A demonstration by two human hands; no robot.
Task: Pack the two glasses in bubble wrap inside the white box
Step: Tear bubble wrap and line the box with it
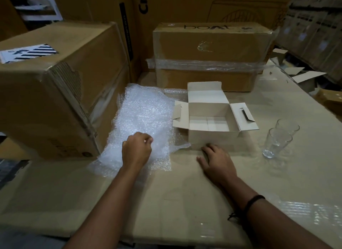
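Note:
A white box (212, 137) stands open in the middle of the cardboard work surface, its flaps spread and its inside empty. Two clear glasses stand upright to its right: the nearer glass (276, 143) and the farther glass (287, 126), touching or almost touching. Sheets of bubble wrap (144, 115) lie left of the box. My left hand (137, 150) rests on the bubble wrap's near part with fingers curled, pinching the wrap. My right hand (216, 161) lies flat on the surface, fingertips against the box's front wall.
A big brown carton (55, 93) stands close on the left. Two stacked cartons (209, 56) bound in clear film stand behind the white box. Taller cartons form a wall at the back. Loose white flaps (303, 76) lie at the right edge.

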